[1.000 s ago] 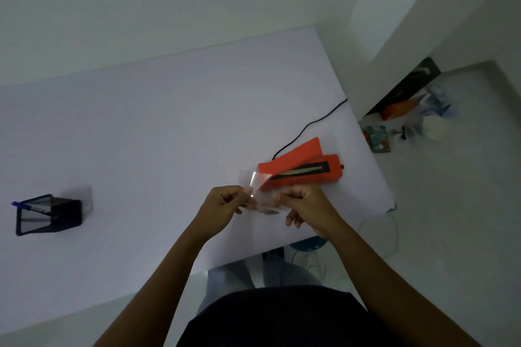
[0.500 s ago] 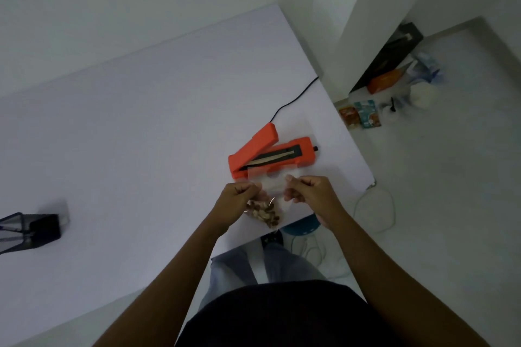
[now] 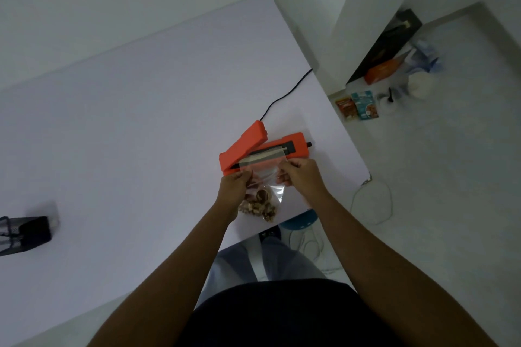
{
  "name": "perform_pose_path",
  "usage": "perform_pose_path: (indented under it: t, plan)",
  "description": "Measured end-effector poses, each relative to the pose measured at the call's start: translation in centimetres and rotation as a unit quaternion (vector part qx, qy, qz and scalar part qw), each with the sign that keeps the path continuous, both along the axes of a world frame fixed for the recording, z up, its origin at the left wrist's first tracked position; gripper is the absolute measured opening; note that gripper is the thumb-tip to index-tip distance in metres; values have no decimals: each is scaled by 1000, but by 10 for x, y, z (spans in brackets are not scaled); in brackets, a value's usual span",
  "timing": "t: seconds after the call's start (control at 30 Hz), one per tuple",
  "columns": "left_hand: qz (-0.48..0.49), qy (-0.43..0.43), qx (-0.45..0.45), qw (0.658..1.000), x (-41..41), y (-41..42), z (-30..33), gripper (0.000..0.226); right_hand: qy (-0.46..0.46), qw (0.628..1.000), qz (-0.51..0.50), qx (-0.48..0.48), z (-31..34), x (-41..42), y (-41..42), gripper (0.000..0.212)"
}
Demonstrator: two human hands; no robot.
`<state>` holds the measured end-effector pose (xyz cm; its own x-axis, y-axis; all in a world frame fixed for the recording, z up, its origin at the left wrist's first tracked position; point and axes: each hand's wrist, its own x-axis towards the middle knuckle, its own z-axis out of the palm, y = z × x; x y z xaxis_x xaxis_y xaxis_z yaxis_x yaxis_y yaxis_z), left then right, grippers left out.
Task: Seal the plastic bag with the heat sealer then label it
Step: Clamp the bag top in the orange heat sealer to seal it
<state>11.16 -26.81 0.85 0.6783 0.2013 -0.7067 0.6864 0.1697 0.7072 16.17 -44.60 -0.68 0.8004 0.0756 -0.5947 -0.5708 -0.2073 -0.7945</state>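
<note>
Clear plastic bag [image 3: 265, 175] of brown pieces is pinched by the left hand [image 3: 235, 186] and right hand [image 3: 300, 173], its open top lying just beyond the fingers across the orange sealer's [image 3: 262, 149] bar, lid raised.

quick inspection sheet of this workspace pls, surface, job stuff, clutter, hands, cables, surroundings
surface: white table, mostly bare, dim light
job's things: orange sealer near the right edge, lid raised; clear bag of brown pieces, its top edge laid across the sealing strip; label: nothing seen
clutter: black mesh holder at the left edge
hands: left hand and right hand each pinch a side of the bag
cables: black cord runs from the sealer off the far right edge; white cable looped on the floor
surroundings: packets, an orange box and other items on the floor by a wall; blue stool under the table
</note>
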Motion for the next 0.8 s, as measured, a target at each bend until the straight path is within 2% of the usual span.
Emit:
perform_pose_path:
  t: [0.17,0.33,0.53,0.8]
  plan:
    - [5,13,11,1000,3,-1,-2,23,0,1000,17,-22,-5,3,1,19]
    - [16,-13,-4,1000,6,-6,1,25,-10,999,13,-32,-8,3,0,18]
    - [48,15,0,999,6,-11,-1,31,-17,999,6,-39,-12,4,0,19]
    - [65,18,24,997,9,-17,0,26,-31,998,-5,-46,-15,2,1,22]
